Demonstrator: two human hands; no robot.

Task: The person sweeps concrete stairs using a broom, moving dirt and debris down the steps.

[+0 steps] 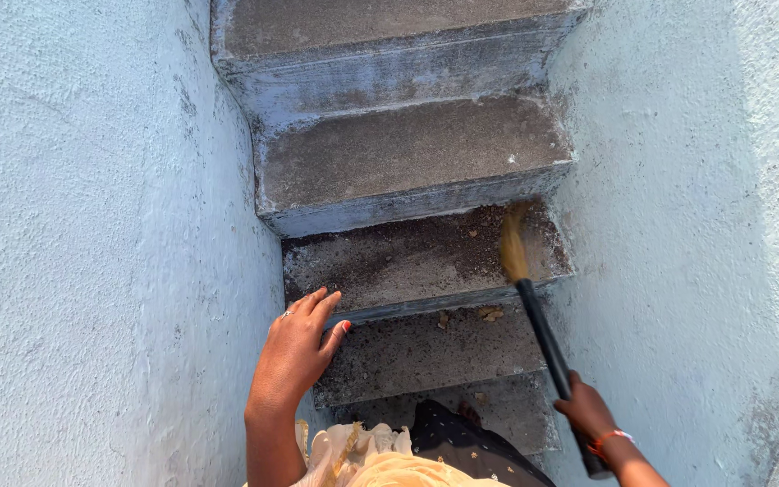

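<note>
Two hands show at the bottom of the view, above a narrow flight of concrete steps [407, 153] shut in by pale blue plastered walls [92, 225] on both sides.

One, the right hand [588, 413], is clamped around the black handle of a broom [543, 334], low and near the right wall. An orange band sits at that wrist. The handle rises slanting up and to the left from the fist, and its yellowish bristle head [514, 248] is blurred over the right end of the third step from the bottom, close to the right wall. Whether the bristles touch the tread cannot be told because of the blur.

The left hand [304, 347] holds nothing. Its fingers are spread and lie flat, with the fingertips on the front left edge of that same dusty step and the palm over the left end of the tread below. A ring shows on one finger.

Dark dirt [426, 257] covers much of the third step, thickest toward its back and right. A few small yellowish scraps [489, 314] lie on the next tread down, just under the front edge of the dirty step and just left of the handle. The two upper steps look cleaner, grey with bluish paint on their front faces.

Cream and dark patterned cloth [407, 455] of the person's clothing fills the bottom middle, between the two arms.
</note>
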